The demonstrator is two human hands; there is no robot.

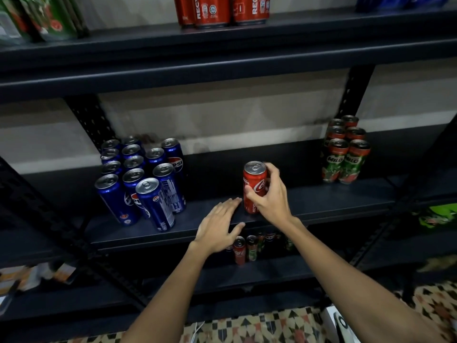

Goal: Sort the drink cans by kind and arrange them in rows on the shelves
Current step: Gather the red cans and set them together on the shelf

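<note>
A red Coca-Cola can [254,180] stands upright near the front of the dark middle shelf [321,201]. My right hand [270,196] grips it from the right side, thumb across its front. My left hand [218,225] hovers flat and open just left of the can, fingers straight, holding nothing. Several blue Pepsi cans [141,177] stand in rows on the left of the same shelf. On its right end stand several green-and-red Milo cans [346,154]. More red Coca-Cola cans [222,11] sit on the shelf above.
A few mixed cans [247,248] stand on the lower shelf under my hands. Green packs [44,18] sit top left, blue ones [395,1] top right. Black perforated uprights [89,120] frame the bay. Patterned floor [272,325] lies below.
</note>
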